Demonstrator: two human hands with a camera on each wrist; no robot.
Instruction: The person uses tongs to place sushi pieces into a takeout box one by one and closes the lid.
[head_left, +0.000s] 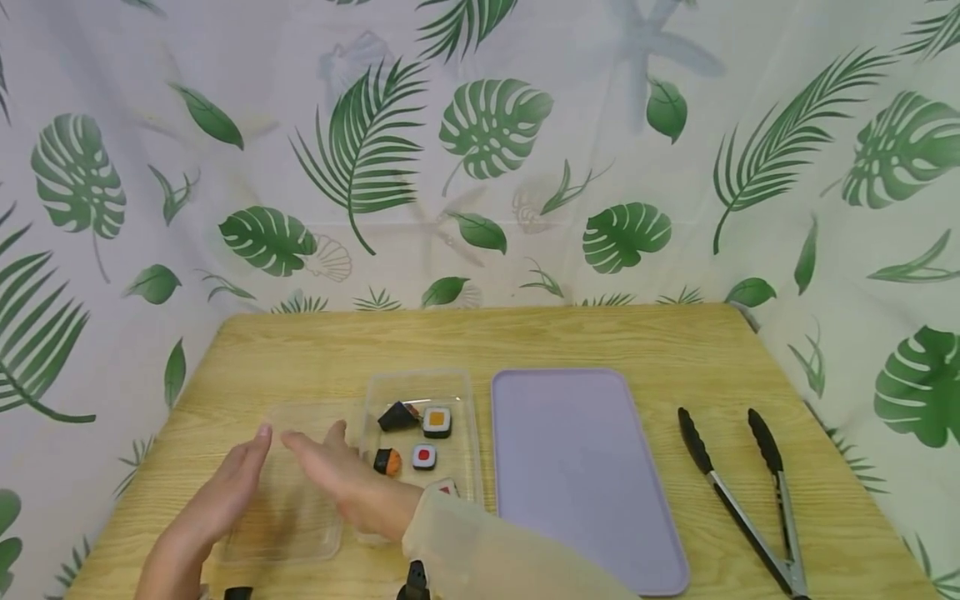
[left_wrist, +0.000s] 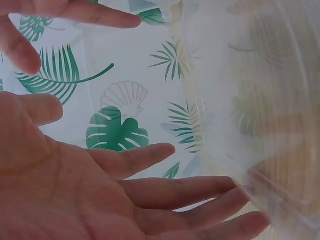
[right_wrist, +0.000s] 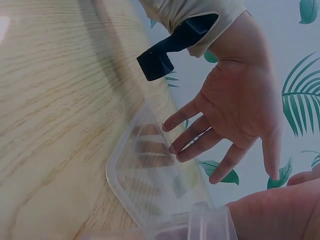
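Both hands hover over a clear, rectangular plastic piece with a raised rim [head_left: 300, 546] lying left of centre. My left hand [head_left: 228, 487] has straight fingers, its palm turned inward; in the left wrist view its fingertips overlap the clear rim. Facing it, my right hand [head_left: 341, 477] spreads its fingers, the thumb apart, and holds nothing. Beneath the right wrist stands a clear plastic container [head_left: 475, 433]. Inside it are a black-wrapped hand roll [head_left: 397, 417], a yellow-centred sushi roll [head_left: 437, 422], a red-centred sushi roll [head_left: 424, 456] and an orange-topped sushi piece [head_left: 387, 462]. Another piece is partly hidden by the right arm.
A lilac tray [head_left: 577, 467] lies right of the container, its front left part covered by the right sleeve [head_left: 502, 550]. Spread tongs [head_left: 738, 517] with black tips lie farther right on the wooden table [head_left: 540, 337]. A leaf-patterned cloth [head_left: 555, 242] hangs behind and at both sides.
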